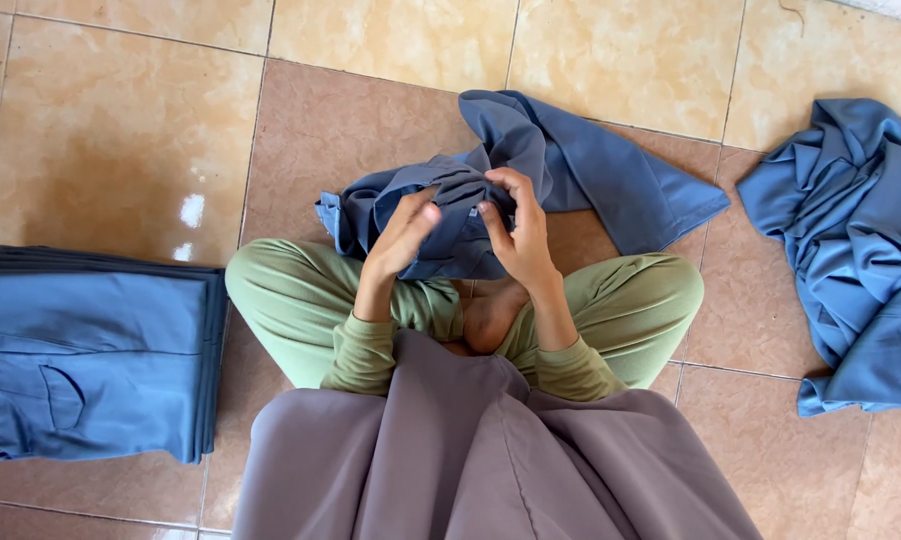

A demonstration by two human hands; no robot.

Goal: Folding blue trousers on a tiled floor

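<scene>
I sit cross-legged on a tiled floor in green trousers. A crumpled blue-grey garment [571,165] lies over my legs and spreads out to the right on the tiles. My left hand [403,235] grips a bunched fold of it from the left. My right hand [519,230] pinches the same bunched part from the right, thumb and fingers closed on the cloth. Both hands are raised just above my knees, close together.
A neat stack of folded blue trousers [86,355] lies on the floor at my left. A loose heap of blue cloth [856,250] lies at the right. A mauve cloth [491,460] hangs down over my lap. Beige and brown tiles [121,130] lie all around.
</scene>
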